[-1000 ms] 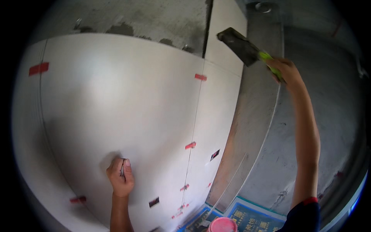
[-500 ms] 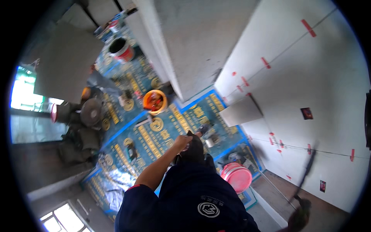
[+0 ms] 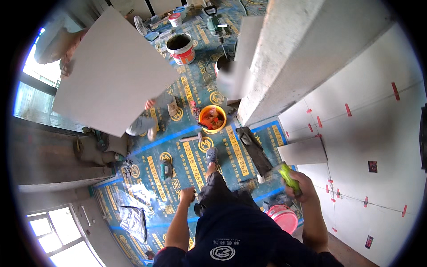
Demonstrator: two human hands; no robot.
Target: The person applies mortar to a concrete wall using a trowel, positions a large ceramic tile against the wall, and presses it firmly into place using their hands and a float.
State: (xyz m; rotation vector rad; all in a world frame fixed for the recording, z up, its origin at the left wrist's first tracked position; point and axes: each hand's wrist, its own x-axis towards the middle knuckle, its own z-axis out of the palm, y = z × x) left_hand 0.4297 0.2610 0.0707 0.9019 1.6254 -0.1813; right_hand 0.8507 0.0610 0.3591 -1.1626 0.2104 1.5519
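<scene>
My right hand [image 3: 302, 186] is closed round the bright yellow-green handle of a trowel [image 3: 255, 151], whose long dark grey blade slants up and left over the floor. My left hand [image 3: 187, 195] is curled into a fist beside my dark trousers; its palm is turned away, so anything inside it is hidden. Below the trowel's lower end stands a small white object [image 3: 260, 179], partly covered. Near my right forearm is a pink-lidded bucket [image 3: 283, 218].
Another person holds a large grey panel [image 3: 111, 71] at the left. An orange bucket [image 3: 213, 119] with things in it, a hammer [image 3: 192, 139] and a green power tool [image 3: 166, 169] stand or lie on the printed floor sheet. A grey tile [image 3: 303, 151] leans against the right wall.
My right hand has swung the trowel from the far lower right in toward my front. My left hand has come away from my trousers and moved left and down. The view has shifted.
</scene>
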